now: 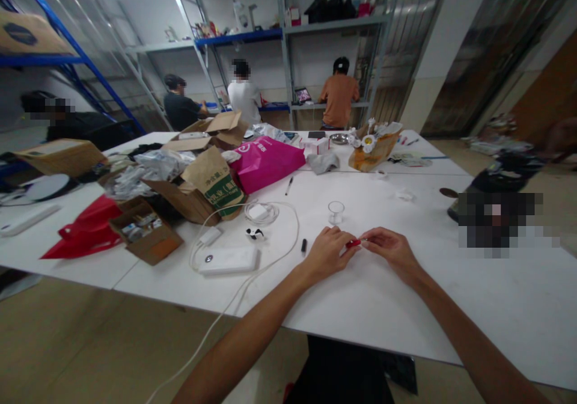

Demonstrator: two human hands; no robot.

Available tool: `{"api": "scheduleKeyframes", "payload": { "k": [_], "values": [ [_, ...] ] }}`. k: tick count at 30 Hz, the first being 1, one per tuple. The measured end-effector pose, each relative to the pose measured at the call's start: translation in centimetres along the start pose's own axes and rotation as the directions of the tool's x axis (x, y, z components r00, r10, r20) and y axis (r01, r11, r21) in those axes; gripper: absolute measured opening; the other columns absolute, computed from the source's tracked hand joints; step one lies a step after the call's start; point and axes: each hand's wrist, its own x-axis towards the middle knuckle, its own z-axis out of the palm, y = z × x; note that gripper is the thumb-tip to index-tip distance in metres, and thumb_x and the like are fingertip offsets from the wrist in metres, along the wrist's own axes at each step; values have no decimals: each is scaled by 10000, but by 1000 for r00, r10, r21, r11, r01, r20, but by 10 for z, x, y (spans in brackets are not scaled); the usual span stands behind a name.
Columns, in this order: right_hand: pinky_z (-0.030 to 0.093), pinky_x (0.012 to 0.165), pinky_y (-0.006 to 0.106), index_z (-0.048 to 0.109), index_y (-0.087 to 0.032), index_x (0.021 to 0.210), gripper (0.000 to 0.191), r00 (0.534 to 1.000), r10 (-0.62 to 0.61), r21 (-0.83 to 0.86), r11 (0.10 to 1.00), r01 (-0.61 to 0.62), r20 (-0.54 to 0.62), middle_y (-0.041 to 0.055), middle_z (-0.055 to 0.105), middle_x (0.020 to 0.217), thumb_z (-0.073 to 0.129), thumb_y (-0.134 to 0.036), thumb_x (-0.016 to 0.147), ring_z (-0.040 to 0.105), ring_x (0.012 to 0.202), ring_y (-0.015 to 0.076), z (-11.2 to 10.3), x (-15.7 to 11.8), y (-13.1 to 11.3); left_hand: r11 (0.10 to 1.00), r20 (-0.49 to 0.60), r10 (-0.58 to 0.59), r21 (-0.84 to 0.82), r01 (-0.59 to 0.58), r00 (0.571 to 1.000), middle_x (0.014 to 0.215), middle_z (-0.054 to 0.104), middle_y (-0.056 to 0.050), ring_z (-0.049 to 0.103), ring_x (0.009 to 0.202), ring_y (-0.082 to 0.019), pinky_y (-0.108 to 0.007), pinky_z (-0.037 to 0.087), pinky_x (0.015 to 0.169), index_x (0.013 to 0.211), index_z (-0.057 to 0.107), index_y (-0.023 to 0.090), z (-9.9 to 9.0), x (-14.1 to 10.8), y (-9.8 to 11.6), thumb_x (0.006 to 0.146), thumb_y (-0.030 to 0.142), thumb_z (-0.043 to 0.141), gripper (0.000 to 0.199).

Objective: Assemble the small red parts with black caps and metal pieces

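Note:
Over the white table (374, 290), my left hand (328, 250) is closed round a small red object (353, 243), whose kind I cannot make out. Most of it is hidden by the fingers. My right hand (390, 247) meets it from the right, thumb and fingertips pinched together at the red object's right end; what lies between those fingertips is too small to tell. Just beyond my left hand stands a clear drinking glass (336, 213). A short black cap-like piece (304, 246) lies left of my left hand.
To the left are a white power bank (229, 260), a looped white cable (295, 223), a black-and-white item (255, 234) and an open cardboard box (151, 238). Farther back lie a pen (289, 186), a magenta bag (268, 163) and wrapped flowers (376, 145). Several people sit beyond.

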Motion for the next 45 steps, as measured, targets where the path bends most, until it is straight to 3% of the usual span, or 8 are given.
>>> {"api": "scheduleKeyframes", "payload": {
  "k": [13, 20, 23, 29, 37, 40, 45],
  "values": [
    [592, 948, 332, 831, -248, 988, 279, 999, -52, 47, 998, 51, 11, 50, 789, 1054, 933, -410, 784, 723, 996, 176, -5, 3, 7, 984, 48, -40, -172, 48, 998, 955, 789, -59, 719, 934, -209, -375, 487, 961, 1150, 696, 194, -2, 1, 5, 1115, 365, 537, 236],
    [582, 952, 319, 840, -273, 985, 254, 998, -47, 72, 996, 43, 48, 39, 785, 1061, 937, -388, 780, 717, 997, 163, -6, 3, 6, 918, 143, -98, -370, 145, 985, 866, 794, -7, 712, 868, -179, -361, 469, 1024, 1160, 685, 202, -10, 2, 11, 1119, 360, 515, 236],
    [578, 954, 315, 841, -274, 975, 246, 998, -35, 79, 996, 30, 55, 38, 782, 1059, 937, -387, 779, 716, 995, 159, -5, 2, 2, 878, 187, -99, -445, 174, 977, 871, 799, -16, 709, 841, -171, -334, 482, 976, 1176, 688, 195, -12, 3, 11, 1125, 394, 497, 281],
    [576, 937, 328, 833, -273, 943, 256, 996, -17, 118, 993, 7, 82, 39, 777, 1032, 946, -413, 762, 712, 964, 157, -3, 0, -6, 787, 253, -107, -569, 238, 962, 854, 789, -44, 644, 738, -158, -258, 439, 700, 1118, 698, 177, -17, 3, 13, 1118, 439, 486, 337],
    [567, 944, 349, 827, -273, 944, 211, 989, -33, 143, 990, 12, 146, 38, 763, 1055, 925, -382, 793, 710, 986, 169, -4, -2, -7, 725, 244, -107, -644, 243, 964, 945, 756, -59, 633, 887, -176, -289, 441, 829, 907, 736, 168, -21, 5, 12, 1079, 466, 549, 391],
    [565, 935, 343, 823, -276, 936, 184, 989, -43, 151, 988, 21, 143, 32, 760, 1050, 915, -365, 805, 707, 986, 166, -5, -2, -6, 641, 263, -98, -721, 263, 960, 873, 719, -58, 581, 809, -160, -293, 417, 780, 882, 732, 154, -17, 6, 10, 1062, 538, 576, 452],
    [559, 951, 339, 821, -283, 938, 136, 985, -40, 184, 983, 9, 170, 24, 759, 1055, 892, -337, 836, 706, 997, 157, -6, -4, -6, 368, 358, -93, -855, 366, 929, 813, 705, -68, 534, 706, -142, -293, 403, 695, 1060, 729, 130, -19, 7, 15, 957, 676, 696, 557]
  ]
}}
